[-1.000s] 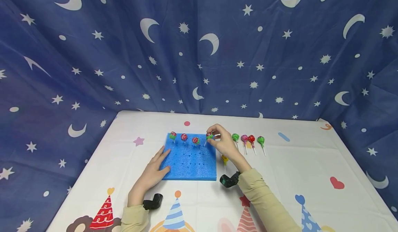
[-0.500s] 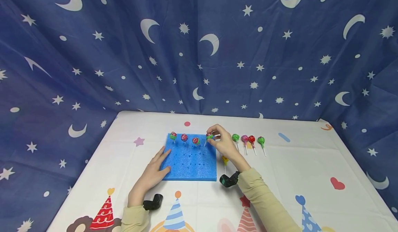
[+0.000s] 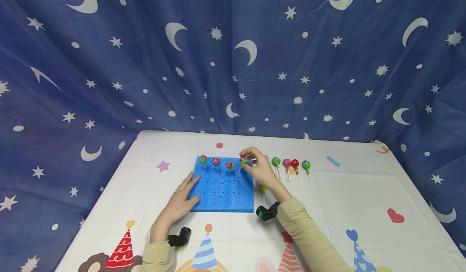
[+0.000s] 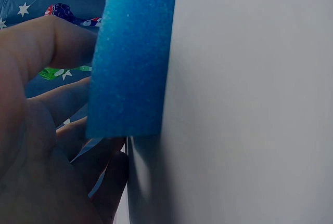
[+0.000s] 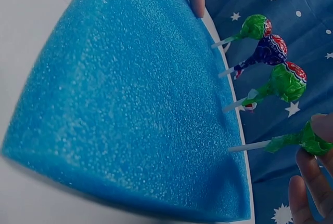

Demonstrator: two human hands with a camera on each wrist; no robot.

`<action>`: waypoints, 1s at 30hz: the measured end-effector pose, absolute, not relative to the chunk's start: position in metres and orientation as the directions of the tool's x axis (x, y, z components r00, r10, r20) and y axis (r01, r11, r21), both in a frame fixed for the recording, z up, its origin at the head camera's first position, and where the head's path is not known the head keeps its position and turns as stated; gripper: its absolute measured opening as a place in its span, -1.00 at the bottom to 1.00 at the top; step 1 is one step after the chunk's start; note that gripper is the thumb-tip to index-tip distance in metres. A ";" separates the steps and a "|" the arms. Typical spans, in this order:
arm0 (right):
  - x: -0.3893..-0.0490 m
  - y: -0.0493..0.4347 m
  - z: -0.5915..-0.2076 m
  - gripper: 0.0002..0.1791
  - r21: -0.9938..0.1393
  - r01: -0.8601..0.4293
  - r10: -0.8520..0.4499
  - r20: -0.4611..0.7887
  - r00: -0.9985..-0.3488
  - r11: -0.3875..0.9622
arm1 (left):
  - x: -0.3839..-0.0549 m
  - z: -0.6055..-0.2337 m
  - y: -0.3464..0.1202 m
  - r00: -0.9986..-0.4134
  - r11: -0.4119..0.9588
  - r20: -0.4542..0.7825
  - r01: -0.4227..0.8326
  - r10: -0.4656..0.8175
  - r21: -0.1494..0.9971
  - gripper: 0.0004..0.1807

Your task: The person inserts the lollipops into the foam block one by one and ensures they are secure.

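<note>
A blue foam block (image 3: 222,202) dotted with small holes lies flat on the table. My left hand (image 3: 178,203) rests along its left edge, fingers spread and fairly straight. By the far right corner, my right hand (image 3: 263,171) pinches the wrapped head of a green-and-red lollipop (image 3: 243,160). Its white stick meets the foam surface in the right wrist view, where the green wrapper (image 5: 312,140) sits between thumb and fingers. Three lollipops stand in the far row: a green-and-red one (image 3: 203,159), a blue-and-red one (image 3: 216,161) and another green-and-red one (image 3: 229,165).
Right of the block lie a green lollipop (image 3: 276,161), a pink one (image 3: 287,163), a red one (image 3: 295,164) and another green one (image 3: 306,165). A yellow lollipop (image 3: 263,189) lies partly under the right wrist. A starry blue curtain (image 3: 233,81) hangs behind the table.
My right hand has shifted very slightly left, and the lollipop's head has moved left with it. The left hand and the foam block hold their places.
</note>
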State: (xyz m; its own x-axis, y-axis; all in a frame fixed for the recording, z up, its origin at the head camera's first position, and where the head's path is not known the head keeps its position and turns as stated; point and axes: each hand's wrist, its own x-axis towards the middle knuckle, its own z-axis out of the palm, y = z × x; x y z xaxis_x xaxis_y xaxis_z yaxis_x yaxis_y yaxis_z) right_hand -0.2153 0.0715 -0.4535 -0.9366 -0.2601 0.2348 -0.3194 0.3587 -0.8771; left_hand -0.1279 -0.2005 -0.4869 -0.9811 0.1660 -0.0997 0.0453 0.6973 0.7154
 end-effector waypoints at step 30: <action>-0.212 0.066 -0.460 -0.70 -0.871 -0.283 -0.276 0.179 -0.944 0.401 | -0.128 -0.488 -0.201 -0.981 0.695 -0.097 0.047 0.165 0.718 -0.30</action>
